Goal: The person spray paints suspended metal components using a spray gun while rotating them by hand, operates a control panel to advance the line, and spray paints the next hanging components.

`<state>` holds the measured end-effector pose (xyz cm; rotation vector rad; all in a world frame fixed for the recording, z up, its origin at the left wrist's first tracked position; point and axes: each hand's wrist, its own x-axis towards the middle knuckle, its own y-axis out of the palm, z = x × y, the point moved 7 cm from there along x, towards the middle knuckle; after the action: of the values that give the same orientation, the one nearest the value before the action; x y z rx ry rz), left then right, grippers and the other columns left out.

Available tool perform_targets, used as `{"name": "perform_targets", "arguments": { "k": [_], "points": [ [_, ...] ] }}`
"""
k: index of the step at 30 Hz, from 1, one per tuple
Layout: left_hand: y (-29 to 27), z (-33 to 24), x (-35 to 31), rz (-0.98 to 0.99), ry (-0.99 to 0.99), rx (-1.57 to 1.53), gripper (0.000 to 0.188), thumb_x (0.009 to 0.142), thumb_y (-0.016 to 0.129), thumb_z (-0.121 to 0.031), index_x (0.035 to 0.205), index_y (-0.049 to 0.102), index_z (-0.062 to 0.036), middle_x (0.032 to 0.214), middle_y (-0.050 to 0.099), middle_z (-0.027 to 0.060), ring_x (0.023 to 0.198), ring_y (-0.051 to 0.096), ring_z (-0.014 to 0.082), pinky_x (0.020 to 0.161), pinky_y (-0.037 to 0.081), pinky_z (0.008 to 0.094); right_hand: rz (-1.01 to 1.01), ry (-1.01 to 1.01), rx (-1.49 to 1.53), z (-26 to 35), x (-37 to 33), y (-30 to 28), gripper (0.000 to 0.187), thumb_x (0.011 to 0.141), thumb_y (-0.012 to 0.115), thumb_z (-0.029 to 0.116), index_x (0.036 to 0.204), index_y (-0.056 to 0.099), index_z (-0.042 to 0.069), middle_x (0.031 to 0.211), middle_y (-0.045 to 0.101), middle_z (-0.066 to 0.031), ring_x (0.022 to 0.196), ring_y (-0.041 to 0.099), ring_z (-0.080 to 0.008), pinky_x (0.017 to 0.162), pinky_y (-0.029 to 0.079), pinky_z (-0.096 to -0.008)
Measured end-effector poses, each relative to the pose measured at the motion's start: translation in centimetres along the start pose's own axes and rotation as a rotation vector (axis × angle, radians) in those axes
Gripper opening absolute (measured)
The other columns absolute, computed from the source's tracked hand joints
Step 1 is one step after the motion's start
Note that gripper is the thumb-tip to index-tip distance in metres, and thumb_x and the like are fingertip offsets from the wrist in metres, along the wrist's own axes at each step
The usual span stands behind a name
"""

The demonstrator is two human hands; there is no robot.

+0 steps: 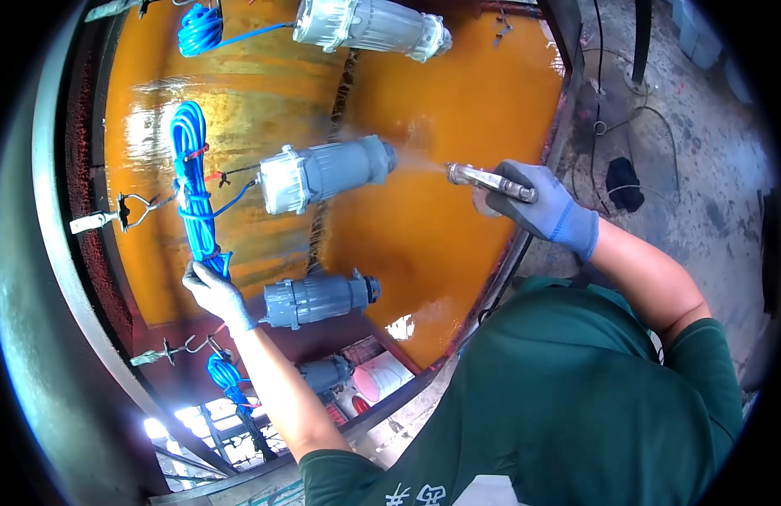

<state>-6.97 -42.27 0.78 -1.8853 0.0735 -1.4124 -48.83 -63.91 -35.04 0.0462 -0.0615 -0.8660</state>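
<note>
Behind everything hangs a wet, glossy orange backdrop [424, 244], streaked and shining, and in front of it a row of grey cylindrical housings dangles from hooks, each with a coil of blue cable beside it. Our gloved right hand [538, 202] has its fingers wrapped tight around a metal spray gun [483, 179], whose nozzle points left at the middle housing [323, 173]; a faint mist shows in the gap between nozzle and the housing's near end, so the two are close but not touching. Our gloved left hand [215, 293] is pinched shut on the lower end of the long blue cable bundle [192, 190], just left of that housing, and above the darker grey housing [316, 299] lower down. From here, we judge the main risk is overspray: the cable sits just beside the target, and any drift of the gun leftward would coat it and our left glove. Lingering this near one spot could make the coating run. If we tug the cable, the hanging housing may swing, and the mist would then land unevenly or on the pale upper housing [369, 27].
</note>
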Motion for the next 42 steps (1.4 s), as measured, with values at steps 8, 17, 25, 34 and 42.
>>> {"name": "perform_targets", "arguments": {
  "k": [8, 17, 25, 34, 42],
  "points": [
    [1.3, -0.2, 0.5, 0.047, -0.052, 0.038, 0.044, 0.114, 0.054, -0.039, 0.121, 0.060, 0.0044, 0.113, 0.070, 0.0234, 0.100, 0.068, 0.0303, 0.091, 0.053, 0.0446, 0.086, 0.015, -0.028, -1.4, -0.2, 0.3, 0.020, 0.093, 0.075, 0.022, 0.095, 0.067, 0.005, 0.081, 0.071, -0.0159, 0.076, 0.072, -0.0339, 0.072, 0.056, -0.0424],
    [1.6, 2.8, 2.2, 0.076, -0.070, -0.038, 0.035, 0.112, 0.056, -0.030, 0.120, 0.061, 0.0040, 0.113, 0.070, 0.0210, 0.099, 0.066, 0.0275, 0.090, 0.054, 0.0426, 0.242, -0.157, -0.039, 1.7, -1.3, 0.1, 0.020, 0.094, 0.077, 0.021, 0.101, 0.066, 0.005, 0.083, 0.071, -0.0142, 0.079, 0.073, -0.0278, 0.072, 0.055, -0.0401],
    [1.9, 6.1, 3.4, 0.099, -0.085, -0.126, 0.034, 0.108, 0.053, -0.022, 0.127, 0.064, 0.0039, 0.115, 0.070, 0.0163, 0.098, 0.066, 0.0234, 0.089, 0.054, 0.0388, 0.308, -0.135, -0.022, 4.4, -2.2, -1.6, 0.022, 0.093, 0.079, 0.018, 0.104, 0.067, 0.003, 0.086, 0.074, -0.0147, 0.083, 0.075, -0.0268, 0.075, 0.057, -0.0386],
    [3.2, 6.4, 4.8, 0.169, -0.186, -0.200, 0.028, 0.102, 0.051, -0.012, 0.122, 0.064, 0.0019, 0.107, 0.070, 0.0131, 0.089, 0.067, 0.0207, 0.079, 0.057, 0.0358, 0.099, -0.049, 0.026, 3.8, -0.6, -3.5, 0.026, 0.093, 0.079, 0.024, 0.103, 0.068, 0.003, 0.087, 0.073, -0.0156, 0.082, 0.075, -0.0301, 0.075, 0.057, -0.0395],
    [4.0, 6.7, 5.9, 0.143, -0.210, -0.096, 0.025, 0.105, 0.061, -0.022, 0.115, 0.066, 0.0003, 0.100, 0.072, 0.0113, 0.083, 0.067, 0.0187, 0.074, 0.056, 0.0357, 0.120, -0.144, 0.041, 7.6, -0.8, -2.7, 0.021, 0.095, 0.077, 0.021, 0.101, 0.067, 0.003, 0.084, 0.073, -0.0130, 0.078, 0.075, -0.0223, 0.072, 0.056, -0.0365]
  ]
}}
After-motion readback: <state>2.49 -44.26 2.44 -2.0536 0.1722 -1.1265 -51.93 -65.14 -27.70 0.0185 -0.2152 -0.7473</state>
